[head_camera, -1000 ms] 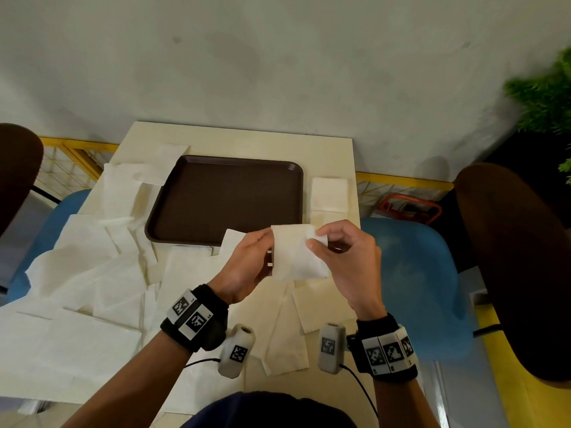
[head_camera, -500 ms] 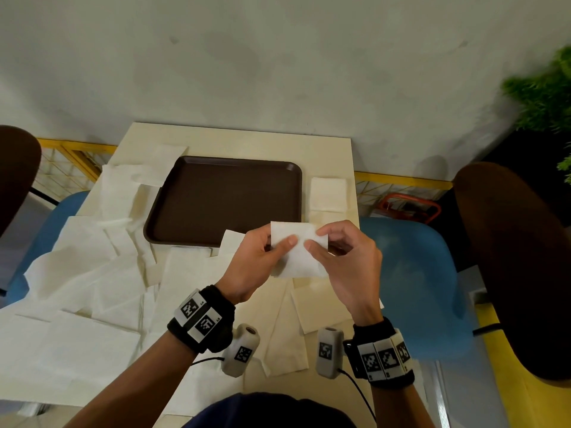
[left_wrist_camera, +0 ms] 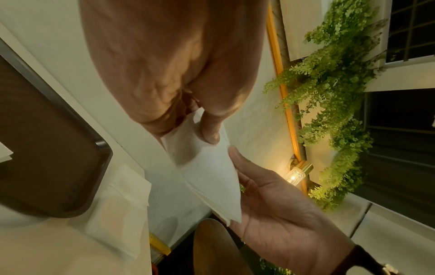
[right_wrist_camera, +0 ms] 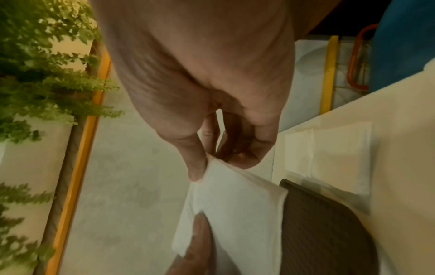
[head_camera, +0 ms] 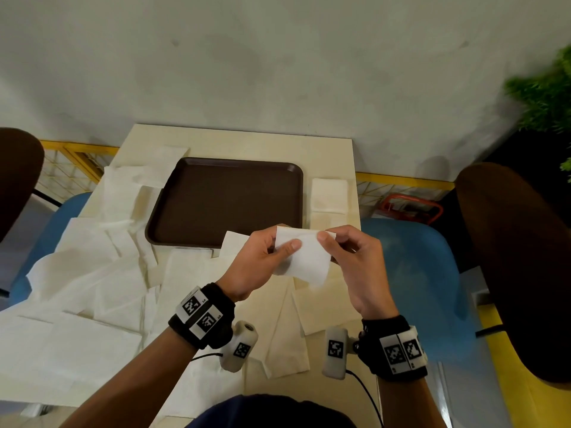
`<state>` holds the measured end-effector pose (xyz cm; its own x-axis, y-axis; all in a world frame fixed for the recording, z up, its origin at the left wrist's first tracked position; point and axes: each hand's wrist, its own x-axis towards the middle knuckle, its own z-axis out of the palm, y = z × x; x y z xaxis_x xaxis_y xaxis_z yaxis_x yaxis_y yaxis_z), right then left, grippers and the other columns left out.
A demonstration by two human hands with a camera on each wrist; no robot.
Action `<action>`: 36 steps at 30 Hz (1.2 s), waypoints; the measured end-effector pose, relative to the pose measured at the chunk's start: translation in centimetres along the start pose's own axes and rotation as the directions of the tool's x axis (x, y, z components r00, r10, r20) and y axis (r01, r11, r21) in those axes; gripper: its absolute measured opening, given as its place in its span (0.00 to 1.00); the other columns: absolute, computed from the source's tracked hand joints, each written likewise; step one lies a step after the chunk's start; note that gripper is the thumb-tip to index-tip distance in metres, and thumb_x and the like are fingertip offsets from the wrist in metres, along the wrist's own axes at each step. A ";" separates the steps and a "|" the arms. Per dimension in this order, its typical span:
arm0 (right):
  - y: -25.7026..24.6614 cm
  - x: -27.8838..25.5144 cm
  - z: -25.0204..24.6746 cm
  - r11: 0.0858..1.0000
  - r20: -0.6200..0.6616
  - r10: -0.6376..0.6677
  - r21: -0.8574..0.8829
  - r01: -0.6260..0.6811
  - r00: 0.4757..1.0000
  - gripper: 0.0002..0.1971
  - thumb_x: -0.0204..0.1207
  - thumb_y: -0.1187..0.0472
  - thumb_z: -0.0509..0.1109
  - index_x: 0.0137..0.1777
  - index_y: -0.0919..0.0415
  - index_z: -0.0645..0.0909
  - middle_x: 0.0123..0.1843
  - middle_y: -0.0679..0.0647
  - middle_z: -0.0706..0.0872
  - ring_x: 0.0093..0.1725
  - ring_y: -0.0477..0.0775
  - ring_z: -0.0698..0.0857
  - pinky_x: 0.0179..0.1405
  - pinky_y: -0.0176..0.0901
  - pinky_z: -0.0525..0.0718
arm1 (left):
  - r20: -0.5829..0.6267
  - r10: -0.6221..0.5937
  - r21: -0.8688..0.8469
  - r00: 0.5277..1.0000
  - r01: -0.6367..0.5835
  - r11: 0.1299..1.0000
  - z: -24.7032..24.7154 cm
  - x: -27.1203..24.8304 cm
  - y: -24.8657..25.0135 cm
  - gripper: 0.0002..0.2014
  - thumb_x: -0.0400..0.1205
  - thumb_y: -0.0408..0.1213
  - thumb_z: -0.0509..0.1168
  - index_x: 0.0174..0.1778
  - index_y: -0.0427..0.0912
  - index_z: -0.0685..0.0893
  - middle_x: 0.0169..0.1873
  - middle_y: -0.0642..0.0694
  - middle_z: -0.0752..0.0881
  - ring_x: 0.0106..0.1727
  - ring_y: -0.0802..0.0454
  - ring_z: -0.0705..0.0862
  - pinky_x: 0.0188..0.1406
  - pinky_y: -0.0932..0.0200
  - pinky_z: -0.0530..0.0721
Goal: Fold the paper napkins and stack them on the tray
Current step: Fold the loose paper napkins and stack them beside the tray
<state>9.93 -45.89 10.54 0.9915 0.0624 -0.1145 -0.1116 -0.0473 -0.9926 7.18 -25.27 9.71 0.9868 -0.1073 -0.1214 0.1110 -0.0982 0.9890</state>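
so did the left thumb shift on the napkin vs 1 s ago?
Yes. The left hand has slid its thumb rightward across the napkin, toward the right hand; judged against the tray, which has not moved.

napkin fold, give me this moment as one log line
step: folding | napkin: held above table, both hands | left hand: pinching | right hand: pinching | tray: no napkins

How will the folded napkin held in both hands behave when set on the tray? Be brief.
Likely floppy: the napkin sags below both pinching hands. Probably very light, so it may drift. Its folded layers could spring open on the tray.
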 end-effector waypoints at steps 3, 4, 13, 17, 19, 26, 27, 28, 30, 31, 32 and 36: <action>0.5 0.0 0.0 0.995 -0.014 -0.072 -0.073 0.070 0.997 0.06 0.83 0.59 0.81 0.44 0.58 0.91 0.42 0.52 0.91 0.42 0.51 0.86 0.46 0.52 0.86 | -0.014 0.020 0.017 1.000 -0.020 1.000 0.0 0.1 0.1 0.09 0.91 0.42 0.69 0.64 0.44 0.90 0.56 0.48 0.93 0.58 0.47 0.92 0.53 0.51 0.92; 0.6 0.0 0.0 0.991 -0.002 -0.095 -0.100 0.094 0.995 0.06 0.83 0.59 0.82 0.44 0.57 0.91 0.42 0.51 0.91 0.43 0.51 0.87 0.46 0.51 0.86 | -0.028 0.037 0.030 0.999 -0.036 0.999 0.1 0.2 0.1 0.09 0.90 0.42 0.71 0.62 0.45 0.91 0.55 0.49 0.92 0.57 0.47 0.91 0.52 0.51 0.91; 0.6 -0.1 -0.1 0.897 0.134 -0.170 -0.390 0.210 0.976 0.06 0.87 0.50 0.76 0.51 0.50 0.90 0.41 0.38 0.89 0.44 0.44 0.87 0.42 0.27 0.81 | -0.036 0.114 0.131 0.993 -0.108 0.985 0.4 1.7 -0.1 0.06 0.88 0.43 0.74 0.53 0.45 0.94 0.51 0.50 0.93 0.52 0.48 0.91 0.52 0.47 0.89; 1.2 0.4 -1.1 0.867 0.133 -0.202 -0.436 0.240 0.970 0.06 0.87 0.55 0.76 0.48 0.49 0.89 0.43 0.37 0.91 0.47 0.43 0.88 0.42 0.27 0.82 | -0.003 0.119 0.183 0.993 -0.116 0.976 0.3 2.5 -0.7 0.06 0.89 0.42 0.73 0.51 0.46 0.95 0.50 0.51 0.94 0.51 0.50 0.91 0.50 0.48 0.88; 1.4 0.8 -1.9 0.861 0.113 -0.202 -0.453 0.232 0.973 0.05 0.87 0.56 0.77 0.47 0.50 0.89 0.43 0.37 0.91 0.47 0.43 0.88 0.42 0.26 0.81 | 0.001 0.107 0.208 0.994 -0.105 0.972 -0.1 3.0 -1.0 0.05 0.88 0.41 0.73 0.51 0.46 0.95 0.48 0.52 0.94 0.51 0.53 0.92 0.51 0.52 0.87; 2.5 2.4 -4.3 0.865 0.053 -0.177 -0.467 0.181 0.983 0.10 0.85 0.51 0.80 0.42 0.50 0.89 0.38 0.41 0.91 0.42 0.48 0.90 0.46 0.53 0.92 | 0.033 0.042 0.285 0.999 -0.049 0.957 0.0 5.3 -1.5 0.04 0.86 0.39 0.76 0.47 0.46 0.94 0.41 0.50 0.94 0.46 0.47 0.93 0.51 0.48 0.92; 2.7 2.7 -4.4 0.872 0.031 -0.179 -0.458 0.173 0.983 0.12 0.85 0.50 0.80 0.41 0.50 0.87 0.37 0.43 0.90 0.41 0.50 0.90 0.46 0.55 0.92 | 0.025 0.033 0.272 0.999 -0.038 0.962 0.2 5.7 -1.4 0.04 0.86 0.39 0.76 0.46 0.45 0.94 0.41 0.48 0.94 0.45 0.45 0.93 0.49 0.48 0.93; 2.9 3.0 -4.4 0.886 0.000 -0.178 -0.436 0.160 0.984 0.14 0.85 0.50 0.79 0.39 0.50 0.83 0.36 0.45 0.88 0.41 0.52 0.89 0.46 0.57 0.92 | 0.011 0.024 0.250 1.000 -0.026 0.968 0.5 6.1 -1.4 0.05 0.85 0.39 0.77 0.45 0.44 0.92 0.40 0.47 0.94 0.45 0.44 0.94 0.47 0.49 0.93; 3.5 3.3 -4.4 0.936 -0.069 -0.124 -0.339 0.094 0.990 0.16 0.87 0.49 0.77 0.41 0.50 0.77 0.39 0.47 0.85 0.45 0.57 0.89 0.47 0.62 0.93 | -0.015 -0.003 0.194 1.000 0.006 0.981 0.8 7.0 -1.5 0.08 0.85 0.39 0.77 0.44 0.39 0.89 0.41 0.45 0.95 0.46 0.43 0.94 0.47 0.46 0.95; 3.9 3.5 -4.4 0.957 -0.078 -0.072 -0.288 0.046 0.994 0.15 0.87 0.48 0.77 0.45 0.50 0.76 0.44 0.48 0.86 0.48 0.56 0.89 0.48 0.62 0.94 | -0.022 -0.019 0.168 1.000 0.022 0.986 0.9 7.5 -1.5 0.10 0.84 0.38 0.78 0.43 0.37 0.87 0.41 0.44 0.95 0.46 0.41 0.95 0.47 0.43 0.95; 4.2 3.7 -4.4 0.966 -0.072 -0.021 -0.260 0.001 0.997 0.14 0.86 0.47 0.77 0.48 0.49 0.75 0.49 0.49 0.87 0.50 0.55 0.90 0.48 0.60 0.94 | -0.032 -0.033 0.141 0.999 0.037 0.989 1.0 8.0 -1.6 0.12 0.84 0.38 0.79 0.43 0.35 0.84 0.41 0.42 0.95 0.47 0.40 0.95 0.47 0.39 0.96; 5.7 5.2 -4.9 0.945 -0.118 0.048 -0.317 -0.083 0.992 0.14 0.83 0.58 0.81 0.49 0.52 0.75 0.49 0.48 0.91 0.47 0.51 0.90 0.42 0.45 0.89 | -0.110 -0.084 0.077 0.990 0.092 0.993 1.6 10.6 -1.9 0.20 0.82 0.40 0.80 0.45 0.31 0.77 0.40 0.38 0.93 0.46 0.39 0.95 0.43 0.39 0.96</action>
<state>14.79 -50.74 4.50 0.9860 -0.0578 -0.1561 -0.1664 -0.3660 -0.9156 17.28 -27.76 6.42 0.9810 0.0108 -0.1935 0.1922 -0.1831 0.9641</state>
